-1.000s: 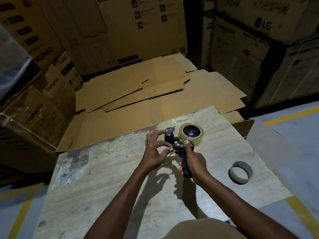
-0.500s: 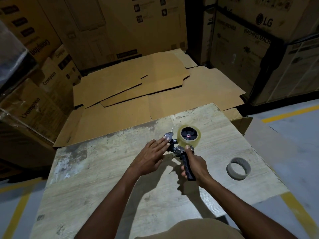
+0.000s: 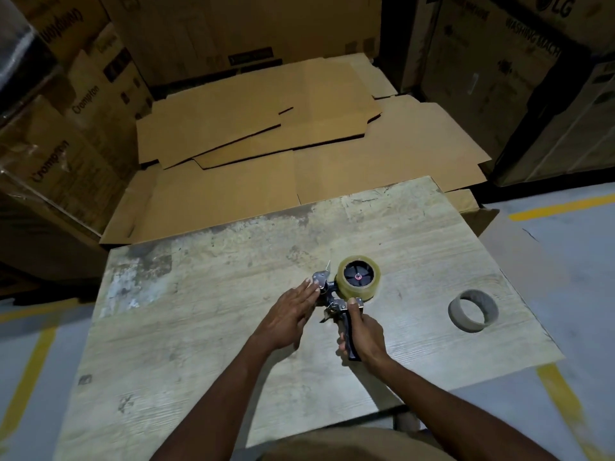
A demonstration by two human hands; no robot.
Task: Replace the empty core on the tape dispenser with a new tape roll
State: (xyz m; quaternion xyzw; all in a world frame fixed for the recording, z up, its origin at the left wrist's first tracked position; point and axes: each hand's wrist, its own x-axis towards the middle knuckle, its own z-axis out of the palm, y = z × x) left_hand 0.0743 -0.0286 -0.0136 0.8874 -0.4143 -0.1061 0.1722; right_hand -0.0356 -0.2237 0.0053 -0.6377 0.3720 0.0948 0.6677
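A hand-held tape dispenser (image 3: 333,302) with a black handle and metal frame lies on the worn table (image 3: 206,327). A full clear tape roll (image 3: 358,277) sits on its black hub. My right hand (image 3: 361,332) grips the handle, thumb up on the metal frame. My left hand (image 3: 291,312) lies flat with straight fingers, fingertips touching the metal front plate of the dispenser. The empty grey cardboard core (image 3: 473,311) stands on the table to the right, apart from both hands.
Flattened cardboard sheets (image 3: 266,128) lie on the floor beyond the table's far edge. Stacked cartons (image 3: 66,111) rise at the left, back and right. Yellow floor lines (image 3: 562,204) run beside the table.
My left hand went from curled fingers pinching at the dispenser's front to flat straight fingers against its front plate. The dispenser was lowered toward the table. The right hand kept its grip.
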